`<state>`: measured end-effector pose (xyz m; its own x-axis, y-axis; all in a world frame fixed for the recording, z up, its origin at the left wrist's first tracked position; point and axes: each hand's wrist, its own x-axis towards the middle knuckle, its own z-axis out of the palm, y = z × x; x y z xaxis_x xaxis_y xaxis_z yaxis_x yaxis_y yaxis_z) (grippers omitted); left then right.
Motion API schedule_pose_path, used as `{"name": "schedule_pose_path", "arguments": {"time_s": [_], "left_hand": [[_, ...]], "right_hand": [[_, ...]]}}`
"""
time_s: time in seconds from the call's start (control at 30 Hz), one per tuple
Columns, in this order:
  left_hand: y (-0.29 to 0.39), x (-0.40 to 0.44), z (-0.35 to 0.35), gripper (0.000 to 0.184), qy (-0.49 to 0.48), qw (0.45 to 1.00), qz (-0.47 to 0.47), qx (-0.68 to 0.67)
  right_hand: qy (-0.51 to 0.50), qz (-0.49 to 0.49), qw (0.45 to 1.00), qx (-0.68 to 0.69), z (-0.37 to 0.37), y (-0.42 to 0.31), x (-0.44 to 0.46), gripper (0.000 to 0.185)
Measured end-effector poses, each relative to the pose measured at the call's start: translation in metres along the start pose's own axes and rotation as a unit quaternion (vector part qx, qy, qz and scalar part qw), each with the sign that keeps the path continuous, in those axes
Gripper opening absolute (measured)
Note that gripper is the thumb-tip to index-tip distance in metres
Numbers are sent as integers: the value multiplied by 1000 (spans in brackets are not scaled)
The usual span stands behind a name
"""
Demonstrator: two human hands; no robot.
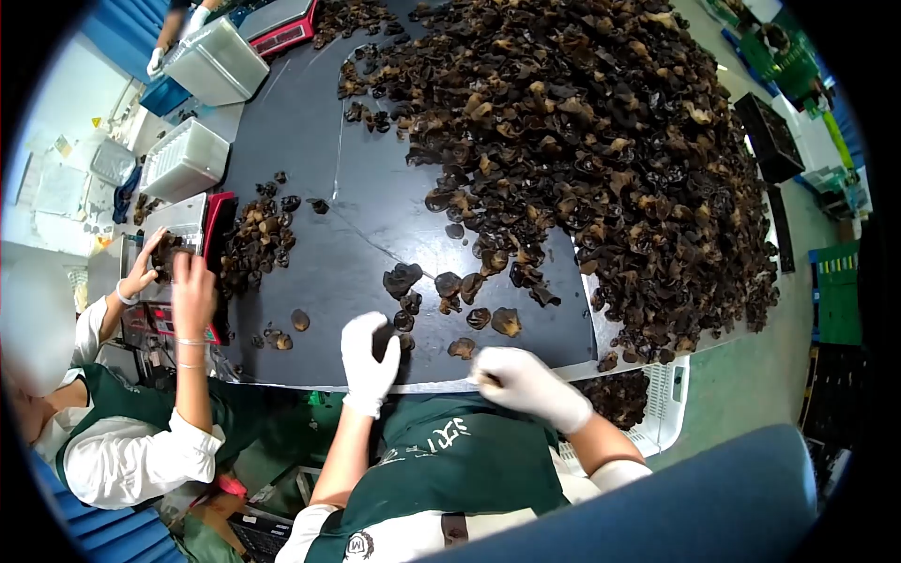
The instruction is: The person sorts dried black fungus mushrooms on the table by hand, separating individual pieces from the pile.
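My left hand (pixel 369 364), in a white glove, is at the table's near edge, thumb and fingers curled round a dark wood ear mushroom (pixel 383 340). To its right my gloved right hand (pixel 527 387) is closed over the edge; a small brownish patch shows between thumb and finger, too little to name. Between and beyond both hands lie several loose wood ear mushrooms (pixel 507 322) on the black tabletop (pixel 310 244). A huge heap of wood ears (pixel 601 159) covers the far and right side.
On the left a co-worker's hands (pixel 193 298) handle wood ears over a red scale (pixel 218 235), beside a smaller pile (pixel 255 244). White baskets (pixel 188 159) stand behind it. Another gloved hand (pixel 156 62) shows at the far left. Below the right edge sits a white crate (pixel 668 413) holding wood ears.
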<state>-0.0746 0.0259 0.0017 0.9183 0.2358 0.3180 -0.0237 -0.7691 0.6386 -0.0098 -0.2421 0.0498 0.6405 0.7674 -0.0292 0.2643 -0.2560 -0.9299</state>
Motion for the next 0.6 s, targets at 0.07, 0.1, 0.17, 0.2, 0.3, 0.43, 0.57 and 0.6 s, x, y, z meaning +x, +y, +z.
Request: {"name": "schedule_pose_path", "arguments": {"time_s": [0.07, 0.1, 0.17, 0.2, 0.3, 0.43, 0.57, 0.6], "left_hand": [[-22, 13, 9, 56, -10, 998, 0, 63], [-29, 21, 17, 60, -18, 997, -1, 77], [-29, 37, 31, 65, -46, 994, 14, 95], [-24, 45, 38, 67, -67, 992, 32, 98], [4, 56, 57, 71, -118, 986, 103, 56], [36, 59, 69, 68, -191, 959, 197, 68], [16, 70, 52, 64, -134, 974, 183, 9], [19, 73, 39, 62, -138, 979, 149, 3]], "right_hand": [[-65, 129, 987, -76, -40, -6, -37, 21], [20, 108, 980, -167, -48, -3, -48, 26], [117, 76, 946, -292, -55, 6, -56, 39], [146, 76, 926, -339, -55, 12, -58, 43], [171, 67, 938, -295, -37, 40, -54, 47], [233, 7, 922, -309, -9, 49, -6, 48], [219, 37, 954, -200, -37, 54, -18, 33], [140, 87, 966, -201, -60, 31, -31, 25]]}}
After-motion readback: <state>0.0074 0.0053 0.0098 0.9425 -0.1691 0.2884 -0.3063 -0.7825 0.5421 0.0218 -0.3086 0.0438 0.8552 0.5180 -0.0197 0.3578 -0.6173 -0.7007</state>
